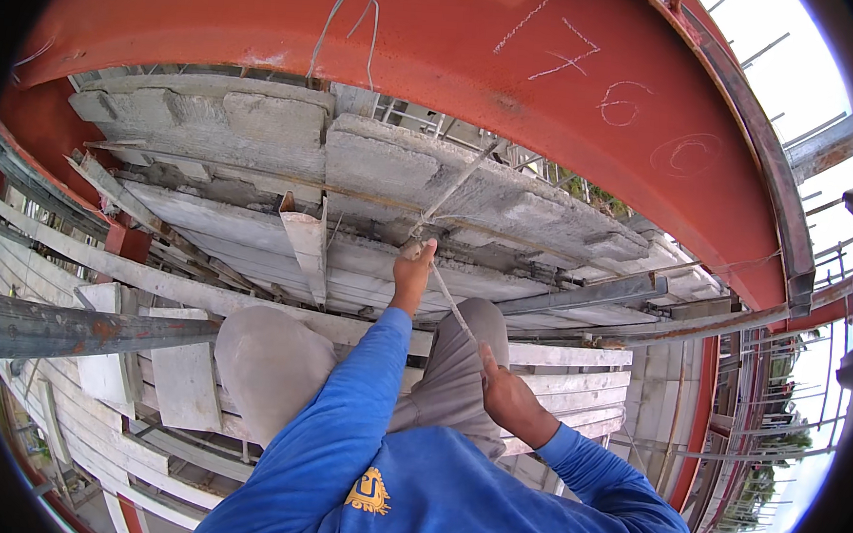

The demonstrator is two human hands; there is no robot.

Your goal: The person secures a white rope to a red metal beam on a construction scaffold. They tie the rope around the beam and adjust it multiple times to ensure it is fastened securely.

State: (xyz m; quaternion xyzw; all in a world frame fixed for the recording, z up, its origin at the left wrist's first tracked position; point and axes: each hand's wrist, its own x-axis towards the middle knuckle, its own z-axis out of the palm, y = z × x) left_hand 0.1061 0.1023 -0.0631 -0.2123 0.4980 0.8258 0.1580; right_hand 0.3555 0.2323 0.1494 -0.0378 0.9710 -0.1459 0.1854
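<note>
A thin, pale, ribbed rod (pixel 455 309) slants between my two hands; whether it is stiff bar or rope I cannot tell. Its lower end is closed in my right hand (pixel 518 406), with the thumb laid along it. Farther up, my left hand (pixel 412 275) is wrapped round its upper part, thumb pointing away from me. Just past the left hand, a straight grey bar (pixel 461 186) rises to the right across a rough concrete edge (pixel 384 156). Whether bar and rod are one piece is hidden at the left fingers.
A large red steel beam (pixel 440 43) with chalk marks arches overhead, loose wires (pixel 373 29) hanging over it. A grey metal channel (pixel 586 301) lies ahead to the right. A steel pipe (pixel 90 332) comes in from the left. Pale planks (pixel 575 388) lie beside my knees (pixel 269 369).
</note>
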